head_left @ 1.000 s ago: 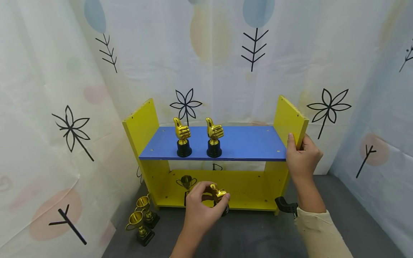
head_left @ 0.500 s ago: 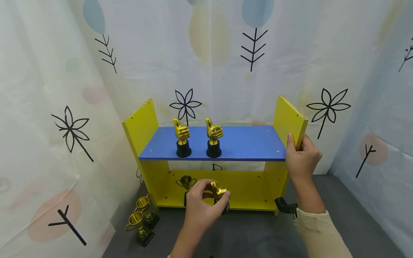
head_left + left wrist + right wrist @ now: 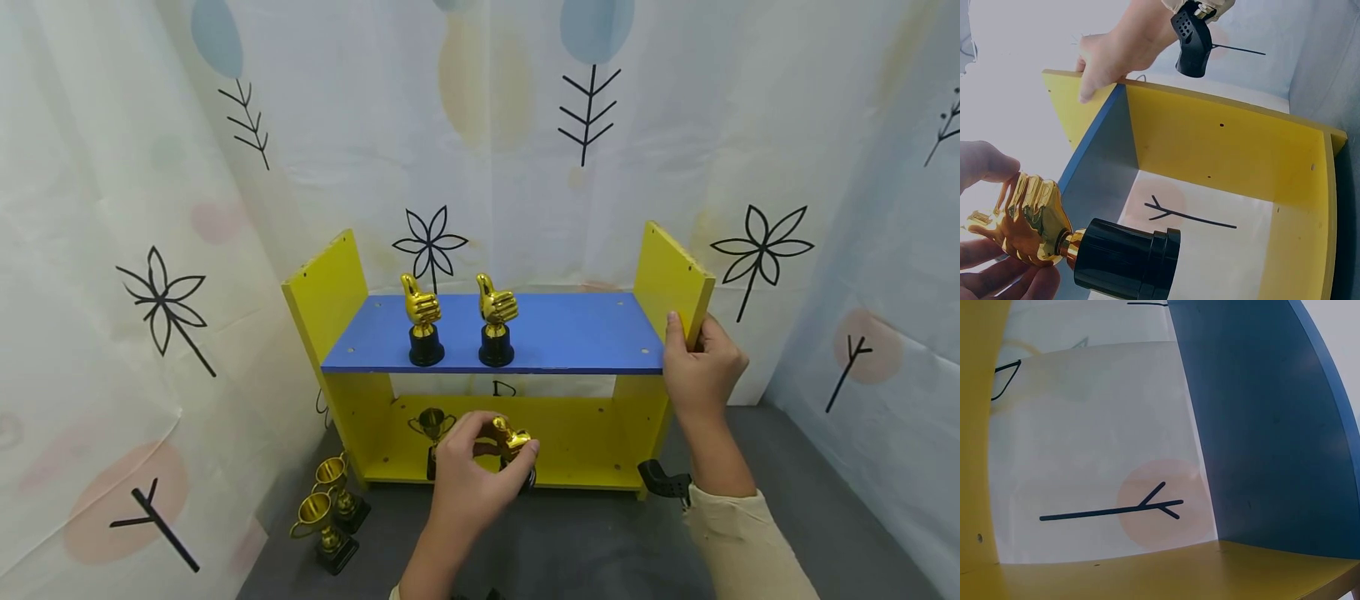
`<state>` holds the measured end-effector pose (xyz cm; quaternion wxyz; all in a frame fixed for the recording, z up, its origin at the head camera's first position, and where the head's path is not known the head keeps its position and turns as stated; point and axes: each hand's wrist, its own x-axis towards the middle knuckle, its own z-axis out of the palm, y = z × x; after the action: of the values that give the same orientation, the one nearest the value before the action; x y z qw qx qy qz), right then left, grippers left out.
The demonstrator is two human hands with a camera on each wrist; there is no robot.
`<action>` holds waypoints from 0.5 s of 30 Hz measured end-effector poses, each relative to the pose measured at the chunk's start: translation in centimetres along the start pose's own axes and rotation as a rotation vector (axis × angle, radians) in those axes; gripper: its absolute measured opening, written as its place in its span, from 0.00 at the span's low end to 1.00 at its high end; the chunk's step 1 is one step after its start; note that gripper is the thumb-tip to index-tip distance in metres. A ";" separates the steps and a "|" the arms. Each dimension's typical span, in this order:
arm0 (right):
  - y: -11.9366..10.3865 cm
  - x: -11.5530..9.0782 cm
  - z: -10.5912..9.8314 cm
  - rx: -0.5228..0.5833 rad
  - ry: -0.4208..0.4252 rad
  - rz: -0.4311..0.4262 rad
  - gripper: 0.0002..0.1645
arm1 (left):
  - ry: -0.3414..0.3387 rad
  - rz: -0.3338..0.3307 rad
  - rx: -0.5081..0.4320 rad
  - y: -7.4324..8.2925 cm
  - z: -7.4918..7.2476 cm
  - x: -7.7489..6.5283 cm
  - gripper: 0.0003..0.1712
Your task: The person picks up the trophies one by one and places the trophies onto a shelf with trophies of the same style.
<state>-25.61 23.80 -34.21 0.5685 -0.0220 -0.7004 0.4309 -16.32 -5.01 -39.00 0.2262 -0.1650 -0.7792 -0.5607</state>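
Note:
My left hand [image 3: 480,471] pinches a gold thumbs-up trophy [image 3: 1032,222] by its golden fist, in front of the lower shelf. Its black round base [image 3: 1125,259] points away from the palm in the left wrist view. My right hand [image 3: 703,362] grips the front edge of the right yellow side panel [image 3: 675,275], thumb on the inner face. On the blue upper shelf [image 3: 577,333] two matching thumbs-up trophies [image 3: 425,321] stand upright toward the left. The right wrist view shows the shelf unit's inside, with no hand.
A gold cup trophy [image 3: 431,425] stands on the yellow lower shelf [image 3: 577,433], partly behind my left hand. Two more cup trophies [image 3: 330,533] stand on the grey floor [image 3: 585,550] left of the unit. Patterned white cloth [image 3: 510,192] hangs behind and at the sides.
My left hand has risen slightly with the thumbs-up trophy, which has shifted a little up and right. My right hand keeps its hold on the side panel.

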 end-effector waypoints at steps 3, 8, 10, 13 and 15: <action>0.0 0.0 0.0 0.004 -0.001 -0.002 0.19 | 0.001 0.004 -0.001 0.1 0.0 0.1 0.18; -0.1 -0.1 -0.1 0.010 -0.001 -0.004 0.19 | 0.000 0.006 -0.001 0.4 0.0 0.2 0.18; -0.1 -0.1 -0.1 0.010 -0.002 -0.004 0.18 | 0.001 0.008 0.001 0.4 0.0 0.3 0.18; -0.1 -0.1 -0.1 0.013 -0.002 -0.001 0.18 | 0.004 0.014 0.003 0.4 0.1 0.4 0.18; -0.1 -0.2 -0.1 0.019 -0.004 0.000 0.18 | 0.007 0.019 0.003 0.4 0.1 0.4 0.18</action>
<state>-25.44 23.71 -34.27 0.5673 -0.0160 -0.6975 0.4375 -16.48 -4.79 -38.47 0.2344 -0.1700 -0.7776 -0.5581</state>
